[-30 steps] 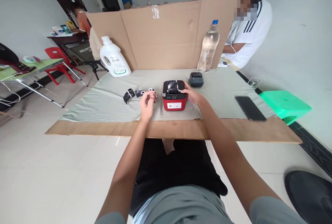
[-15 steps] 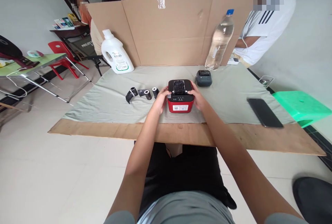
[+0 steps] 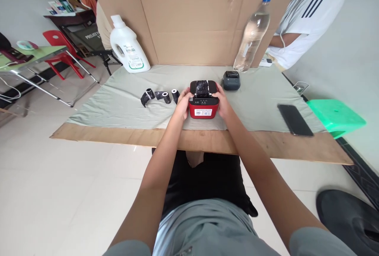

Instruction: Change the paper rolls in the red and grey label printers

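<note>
A small red label printer (image 3: 203,108) with a black top stands near the front of a grey cloth (image 3: 124,102). My left hand (image 3: 183,104) is wrapped around its left side and my right hand (image 3: 222,104) grips its right side. A black roll shows in the printer's top opening. To the left of my left hand lie three small black rolls (image 3: 161,96), one with a loose strip curling out.
A dark grey small printer (image 3: 231,80), a clear water bottle (image 3: 251,36) and a white detergent jug (image 3: 126,48) stand before a cardboard screen (image 3: 192,19). A black phone (image 3: 294,119) lies right. A green stool (image 3: 334,115) is beyond the wooden board's edge (image 3: 207,141). A person in a white shirt (image 3: 308,15) sits back right.
My left hand came away from the black rolls and closed on the red printer's left side. My right hand stayed on the printer's right side. The view shifted slightly.
</note>
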### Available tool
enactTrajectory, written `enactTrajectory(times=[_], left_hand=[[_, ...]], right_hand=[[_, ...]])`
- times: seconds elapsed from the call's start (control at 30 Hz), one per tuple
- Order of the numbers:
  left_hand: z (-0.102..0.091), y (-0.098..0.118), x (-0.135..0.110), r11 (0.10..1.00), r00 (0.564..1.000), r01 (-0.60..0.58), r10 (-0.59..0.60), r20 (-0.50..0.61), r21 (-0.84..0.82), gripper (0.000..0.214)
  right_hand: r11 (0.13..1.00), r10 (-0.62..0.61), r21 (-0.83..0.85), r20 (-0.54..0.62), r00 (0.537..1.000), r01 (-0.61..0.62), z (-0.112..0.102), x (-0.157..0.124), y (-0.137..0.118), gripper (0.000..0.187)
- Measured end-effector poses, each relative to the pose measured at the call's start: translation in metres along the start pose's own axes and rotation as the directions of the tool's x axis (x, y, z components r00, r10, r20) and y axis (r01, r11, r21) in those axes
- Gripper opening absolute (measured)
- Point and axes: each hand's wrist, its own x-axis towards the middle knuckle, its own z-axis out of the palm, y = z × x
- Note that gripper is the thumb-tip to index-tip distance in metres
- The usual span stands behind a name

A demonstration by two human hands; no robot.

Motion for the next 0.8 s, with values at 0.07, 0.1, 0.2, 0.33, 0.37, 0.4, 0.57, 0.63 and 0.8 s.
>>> enactTrajectory(times=[0.07,0.1,0.2,0.33,0.37,0.4,0.57,0.63,0.8], left_hand=[[-0.001,0.001,-0.003,0.998,1.0,0.03,-0.03,0.002,-0.05,0.053],[-0.002,0.001,-0.005,0.997,0.999,0.037,-0.037,0.005,-0.064,0.057],[-0.002,0.001,-0.008,0.996,0.999,0.045,-0.044,0.018,-0.076,0.061],[0.001,-0.003,-0.01,0.997,1.0,-0.003,0.002,-0.007,-0.074,0.049],[0.002,-0.004,-0.011,0.997,1.0,-0.016,0.014,-0.022,-0.069,0.045],[0.003,-0.006,-0.011,0.998,0.999,-0.028,0.025,-0.037,-0.065,0.042],[0.003,-0.01,-0.013,0.996,0.994,-0.084,0.081,-0.075,-0.035,0.035],[0.001,-0.01,-0.015,0.996,0.994,-0.088,0.086,-0.068,-0.026,0.033],[-0.002,-0.008,-0.018,0.995,0.991,-0.095,0.092,-0.093,-0.024,0.034]], right_hand=[[1.0,0.005,-0.011,0.001,1.0,-0.005,0.0,0.0,-0.001,0.081],[1.0,0.008,-0.027,0.001,1.0,-0.008,0.0,0.0,-0.001,0.083],[0.998,0.016,-0.06,0.003,1.0,-0.016,0.0,0.002,0.001,0.09],[1.0,0.009,-0.017,-0.006,1.0,-0.009,-0.002,0.002,0.004,0.093],[1.0,-0.001,-0.008,-0.016,1.0,0.001,-0.002,0.002,0.005,0.092],[1.0,-0.011,-0.006,-0.026,1.0,0.011,-0.002,0.002,0.006,0.09],[1.0,-0.011,-0.028,-0.024,1.0,0.01,-0.003,0.0,0.006,0.083],[1.0,-0.016,-0.005,-0.037,0.999,0.016,-0.002,0.001,0.006,0.079],[1.0,-0.017,-0.01,-0.067,0.998,0.016,-0.004,0.005,0.006,0.067]])
